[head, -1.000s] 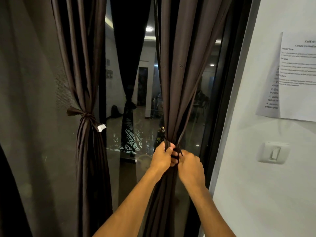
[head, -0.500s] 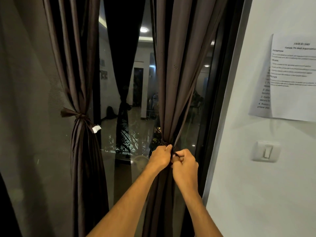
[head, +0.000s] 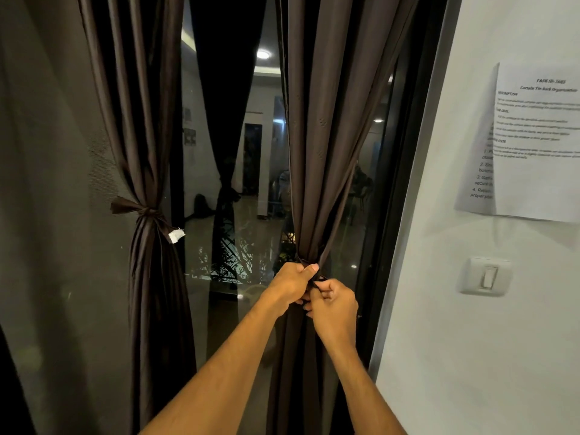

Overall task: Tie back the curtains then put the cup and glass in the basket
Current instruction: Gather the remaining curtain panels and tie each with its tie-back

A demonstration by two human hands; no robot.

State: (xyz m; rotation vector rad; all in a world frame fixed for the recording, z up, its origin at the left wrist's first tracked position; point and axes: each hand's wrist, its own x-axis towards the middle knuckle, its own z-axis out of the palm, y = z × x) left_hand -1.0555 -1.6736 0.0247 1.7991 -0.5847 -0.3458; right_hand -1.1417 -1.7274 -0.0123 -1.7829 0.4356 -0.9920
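Right now both of my hands are up at the right curtain [head: 326, 152], which hangs gathered into a narrow bunch against the dark window glass [head: 248, 221], next to the black frame and the white wall [head: 470, 356]. My left hand [head: 292, 285] is curled around the dark tie strip [head: 314, 275] where it cinches the bunch, with the thumb laid across the top of it. My right hand [head: 334, 309] sits just below and to the right, touching the left one, and its fingers are bent in tight, pinching the same strip. How the ends of the strip run under my fingers I cannot tell; they are hidden, and everything there is the same dark brown.

Over to my left, the left curtain [head: 138, 120] is already gathered and bound at its waist by its own knotted band [head: 141, 211], with one short end sticking out to the left and a small white tag [head: 176, 235] hanging off the right side. The two curtains hang well apart, with the glass between them.

On the wall to my right, a printed sheet of paper [head: 539, 146] is stuck up high, and a white light switch [head: 485, 276] sits below it.
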